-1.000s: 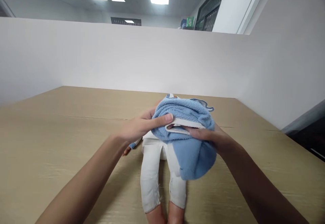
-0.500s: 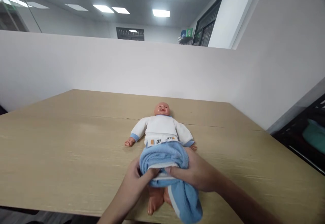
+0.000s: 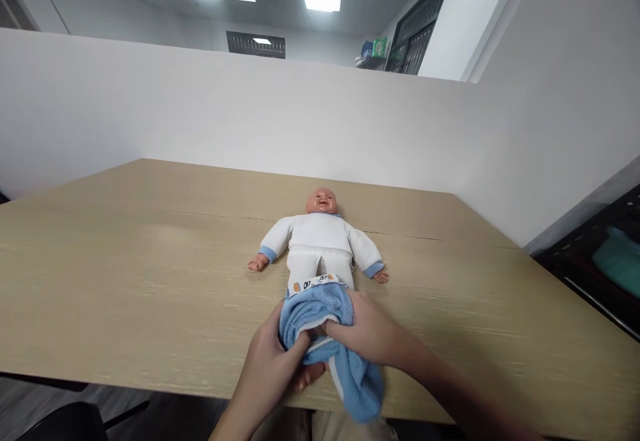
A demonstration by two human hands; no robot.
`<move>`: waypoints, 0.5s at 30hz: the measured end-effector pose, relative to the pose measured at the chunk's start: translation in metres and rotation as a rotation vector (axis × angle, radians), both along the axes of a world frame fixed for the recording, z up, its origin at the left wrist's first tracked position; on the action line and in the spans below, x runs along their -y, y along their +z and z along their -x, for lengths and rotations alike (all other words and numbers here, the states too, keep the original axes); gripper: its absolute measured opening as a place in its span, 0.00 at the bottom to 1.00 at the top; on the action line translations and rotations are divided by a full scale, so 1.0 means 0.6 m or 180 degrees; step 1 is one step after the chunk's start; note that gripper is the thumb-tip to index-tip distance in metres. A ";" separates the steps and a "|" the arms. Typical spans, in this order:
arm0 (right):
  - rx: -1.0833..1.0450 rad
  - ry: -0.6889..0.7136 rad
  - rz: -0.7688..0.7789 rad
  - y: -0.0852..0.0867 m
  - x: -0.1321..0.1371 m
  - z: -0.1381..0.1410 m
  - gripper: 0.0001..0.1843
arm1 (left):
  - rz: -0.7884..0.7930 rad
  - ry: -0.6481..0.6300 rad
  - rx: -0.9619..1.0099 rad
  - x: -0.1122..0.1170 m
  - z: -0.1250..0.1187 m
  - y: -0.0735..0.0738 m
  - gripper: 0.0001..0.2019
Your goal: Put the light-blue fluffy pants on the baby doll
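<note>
A baby doll (image 3: 320, 238) in a white top and white trousers lies on its back on the wooden table (image 3: 125, 274), head away from me. A blue terry garment (image 3: 320, 321) with a white waistband is bunched over its lower legs. My left hand (image 3: 267, 361) pinches the garment's left side, fingers closed on the band. My right hand (image 3: 370, 334) grips the right side the same way. A loose leg of the blue garment hangs over the table's near edge. One bare foot shows between my hands.
White partition walls close the table at the back and right. A dark crate (image 3: 600, 261) with something teal in it stands at the right. A dark chair (image 3: 65, 421) sits below the near edge at the left.
A second ago I held the blue garment raised above the doll's body. Both hands have since brought it down to the doll's lower legs, toward the near edge.
</note>
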State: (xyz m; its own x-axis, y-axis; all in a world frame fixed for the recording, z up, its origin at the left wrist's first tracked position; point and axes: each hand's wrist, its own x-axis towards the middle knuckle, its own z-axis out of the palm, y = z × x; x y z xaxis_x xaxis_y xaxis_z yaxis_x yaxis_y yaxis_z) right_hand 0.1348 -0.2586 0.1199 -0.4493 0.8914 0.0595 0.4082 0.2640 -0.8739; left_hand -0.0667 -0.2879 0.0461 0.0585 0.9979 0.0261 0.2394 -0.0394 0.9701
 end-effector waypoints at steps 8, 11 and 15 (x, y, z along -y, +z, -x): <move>0.0305 -0.0482 -0.0057 -0.036 -0.051 -0.002 0.10 | -0.0044 -0.0215 -0.0051 -0.062 -0.004 0.003 0.20; 0.0265 -0.0495 -0.0078 -0.033 -0.070 -0.003 0.10 | -0.0198 -0.0223 -0.0230 -0.080 0.003 0.005 0.22; 0.0427 -0.0374 -0.0100 -0.001 -0.063 -0.006 0.05 | -0.0061 -0.0404 -0.0147 -0.067 0.014 0.027 0.21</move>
State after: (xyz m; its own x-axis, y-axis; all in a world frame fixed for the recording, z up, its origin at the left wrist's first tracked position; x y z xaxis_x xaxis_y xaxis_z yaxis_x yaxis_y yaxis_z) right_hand 0.1384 -0.2208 0.1193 -0.3480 0.9369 0.0345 0.5501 0.2339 -0.8017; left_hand -0.0751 -0.2477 0.0625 0.1857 0.9818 0.0395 0.2756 -0.0907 0.9570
